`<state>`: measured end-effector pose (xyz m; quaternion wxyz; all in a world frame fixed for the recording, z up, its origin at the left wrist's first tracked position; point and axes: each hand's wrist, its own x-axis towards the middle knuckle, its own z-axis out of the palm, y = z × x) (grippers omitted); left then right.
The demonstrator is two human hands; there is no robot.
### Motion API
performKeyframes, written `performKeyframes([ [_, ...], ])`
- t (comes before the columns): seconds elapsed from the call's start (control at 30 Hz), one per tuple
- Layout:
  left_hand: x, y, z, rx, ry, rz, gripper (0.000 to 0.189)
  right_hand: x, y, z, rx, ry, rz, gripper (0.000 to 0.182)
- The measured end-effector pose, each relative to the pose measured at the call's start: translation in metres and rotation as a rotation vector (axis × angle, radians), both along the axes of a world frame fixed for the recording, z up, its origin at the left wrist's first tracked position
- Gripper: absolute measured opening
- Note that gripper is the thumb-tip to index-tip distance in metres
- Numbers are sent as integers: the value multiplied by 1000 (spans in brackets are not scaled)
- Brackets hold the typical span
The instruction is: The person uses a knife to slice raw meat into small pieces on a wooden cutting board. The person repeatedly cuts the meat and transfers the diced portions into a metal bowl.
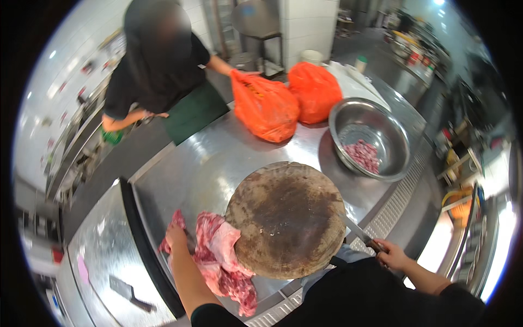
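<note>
My left hand (176,236) is on a piece of raw red meat (165,245) at the left end of the steel table (184,175); its fingertips are partly hidden, so the grip is unclear. Larger cuts of raw meat with pale fat (224,245) lie between that hand and a round wooden chopping block (286,216), which bears only small scraps. In my right hand (393,255) is the handle of a knife (359,232), its blade pointing at the block's right edge. Diced meat (363,156) lies in a large steel bowl (402,135) at the back right.
Across the table a person (159,61) in dark clothes holds the top of an orange plastic bag (265,108). A second orange bag (314,92) stands beside it. On a metal surface at the left lie a cleaver (122,288) and a pink-ended utensil (83,269).
</note>
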<state>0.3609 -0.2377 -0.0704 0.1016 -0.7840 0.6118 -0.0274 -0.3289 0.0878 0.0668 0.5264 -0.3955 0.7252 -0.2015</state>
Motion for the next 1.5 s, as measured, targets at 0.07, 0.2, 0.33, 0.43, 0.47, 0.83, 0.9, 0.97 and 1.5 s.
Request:
performKeyframes([
  [0.07, 7, -13, -6, 6, -53, 26, 26, 13, -6, 19, 101, 78, 12, 58],
  [0.2, -1, -19, 34, -140, 169, 169, 25, 25, -6, 26, 71, 111, -11, 58],
  [0.33, 50, -8, 54, -571, 1170, 356, 33, 38, -25, 22, 34, 49, -2, 58],
  [0.43, 26, 5, 84, -693, 2195, 297, 38, 37, -30, 21, 29, 2, -19, 58],
  [0.47, 5, 9, 100, -672, 2428, 184, 40, 36, -34, 21, 27, -19, -20, 58],
  [0.83, -192, 34, 202, -509, 2534, 190, 31, 4, -103, -11, -103, -255, 184, 57],
  [0.9, -249, 49, 221, -584, 2449, 420, 29, -5, -122, -14, -121, -257, 253, 56],
  [0.97, -292, 63, 223, -525, 2410, 438, 26, -14, -135, -17, -149, -254, 303, 55],
  [1.5, -452, 137, 96, -205, 337, -807, 31, -51, -156, -34, -251, -177, 422, 56],
])
